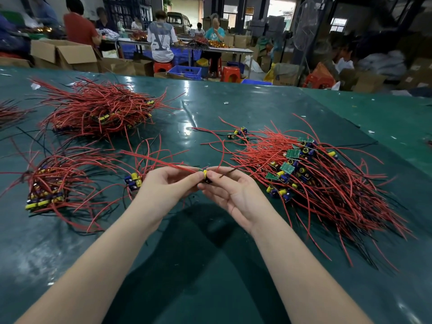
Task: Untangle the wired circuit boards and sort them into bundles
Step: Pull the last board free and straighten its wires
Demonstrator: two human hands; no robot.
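Note:
Both my hands meet at the middle of the green table [210, 265]. My left hand [167, 183] and my right hand [230, 190] pinch one small wired circuit board [205, 175] between them, its yellow part showing at the fingertips. Its red wires run left and up from my left hand. A small bundle of boards [133, 181] lies just left of my left hand. A big tangled pile of red-wired boards [311, 176] lies on the right. A sorted bundle [46, 188] lies on the left, a larger pile [98, 111] behind it.
A few loose boards [238, 133] lie beyond my hands. Across the aisle are cardboard boxes [63, 54], blue crates [185, 72], red stools [230, 74] and people working at other tables [224, 50].

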